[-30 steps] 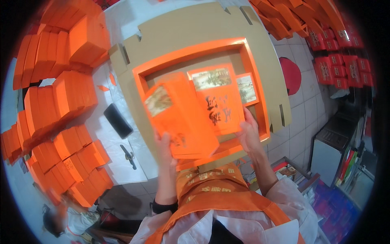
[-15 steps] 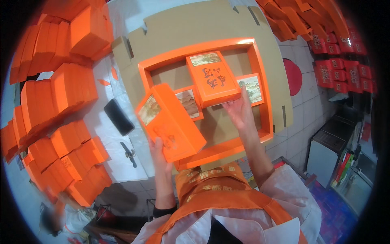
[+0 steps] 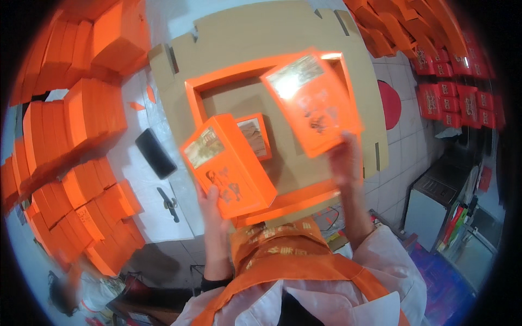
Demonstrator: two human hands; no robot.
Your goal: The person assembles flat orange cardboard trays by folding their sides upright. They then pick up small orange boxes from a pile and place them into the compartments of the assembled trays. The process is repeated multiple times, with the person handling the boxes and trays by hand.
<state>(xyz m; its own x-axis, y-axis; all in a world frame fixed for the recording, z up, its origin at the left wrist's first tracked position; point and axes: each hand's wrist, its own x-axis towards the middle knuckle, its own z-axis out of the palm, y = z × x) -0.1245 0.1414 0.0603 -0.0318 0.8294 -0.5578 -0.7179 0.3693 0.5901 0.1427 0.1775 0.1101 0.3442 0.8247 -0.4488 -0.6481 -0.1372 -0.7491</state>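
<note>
An orange carton [image 3: 247,182] with a landscape picture and dark lettering is in my left hand [image 3: 213,205], whose thumb presses its near left side. My right hand [image 3: 345,157], smeared by motion, grips the lower right of another orange carton [image 3: 318,111] of the same print, tilted and blurred over the right part of a shallow orange tray [image 3: 321,191]. Partly behind the left carton, a smaller-looking orange box [image 3: 256,138] with a picture panel shows inside the tray. The fingers under both held cartons are largely hidden.
Flat brown cardboard [image 3: 244,30] lies beneath the tray. To the left are a black phone [image 3: 156,154], a dark tool [image 3: 167,204] and stacked orange cartons [image 3: 81,111]. Red packages [image 3: 457,100] stand far right, near a red round stool [image 3: 389,105]. Another person [image 3: 89,288] is at lower left.
My right hand has lifted its carton and swung it rightward, tilting it. The picture-faced box at the tray's right side is out of sight now. My left hand and carton have barely moved.
</note>
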